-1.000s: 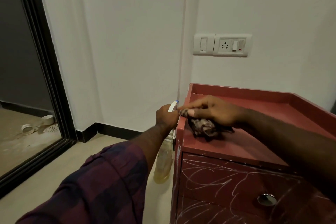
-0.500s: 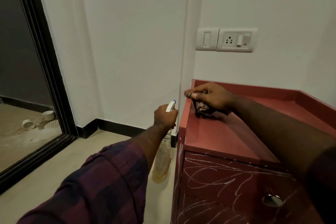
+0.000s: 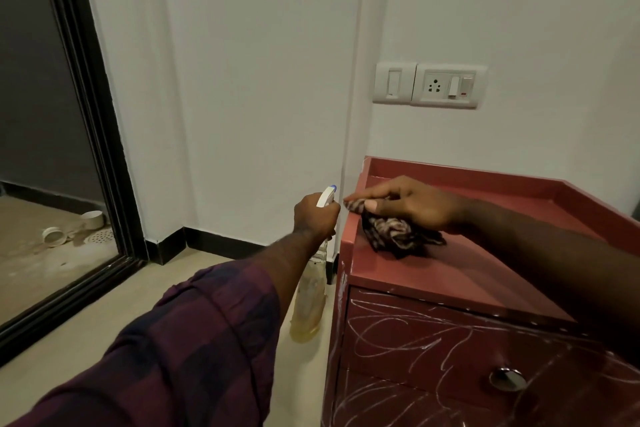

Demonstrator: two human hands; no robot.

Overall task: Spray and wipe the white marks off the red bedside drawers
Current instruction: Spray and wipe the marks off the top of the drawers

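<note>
Head view: switch panel [image 3: 429,86] above red drawers [image 3: 433,274], floor drain [image 3: 99,236] far left.

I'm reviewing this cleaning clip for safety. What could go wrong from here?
1. The left hand grips the spray bottle beside the red drawers with its nozzle up near the wall; a stray squeeze might wet the wall, perhaps the socket above.
2. The right hand pinches the cloth on the top's left rim, while the white marks cover the drawer fronts; a dry wipe may only smear them.
</note>
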